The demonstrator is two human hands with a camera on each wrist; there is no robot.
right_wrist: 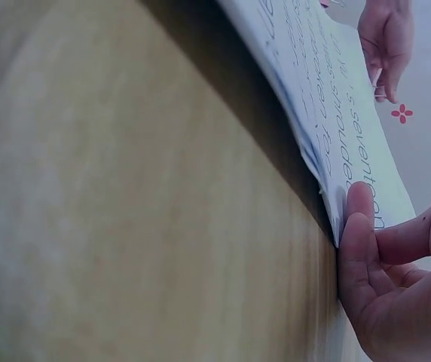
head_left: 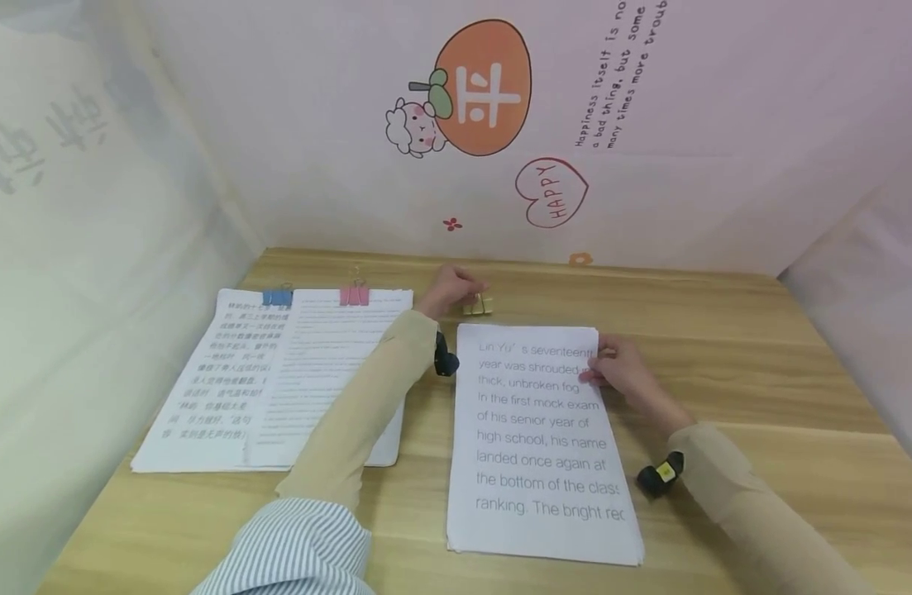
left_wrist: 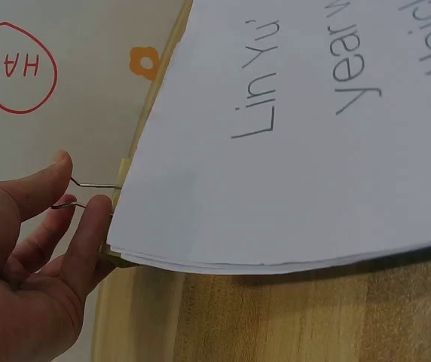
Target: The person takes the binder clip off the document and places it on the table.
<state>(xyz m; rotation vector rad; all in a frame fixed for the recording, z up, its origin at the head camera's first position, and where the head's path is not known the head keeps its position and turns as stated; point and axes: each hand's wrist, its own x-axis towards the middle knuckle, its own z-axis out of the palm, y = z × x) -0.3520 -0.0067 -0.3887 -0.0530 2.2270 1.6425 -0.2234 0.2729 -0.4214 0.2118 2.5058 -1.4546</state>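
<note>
A stack of printed sheets (head_left: pixel 533 446) with large English text lies in the middle of the table. At its top left corner, my left hand (head_left: pixel 453 289) pinches the wire handles of a yellow binder clip (head_left: pixel 479 306). Thumb and fingers are on the handles in the left wrist view, where the paper (left_wrist: pixel 291 173) overlaps part of the clip (left_wrist: pixel 117 256). Whether the clip bites the sheets I cannot tell. My right hand (head_left: pixel 621 368) holds the stack's right edge near the top, thumb over the page and fingers (right_wrist: pixel 357 260) at the edge.
To the left lie two overlapping paper stacks, one (head_left: pixel 210 388) with a blue binder clip (head_left: pixel 278 297) and one (head_left: pixel 322 372) with a pink binder clip (head_left: pixel 355 295). Behind the table (head_left: pixel 723 347) rises a white printed backdrop (head_left: pixel 314 149).
</note>
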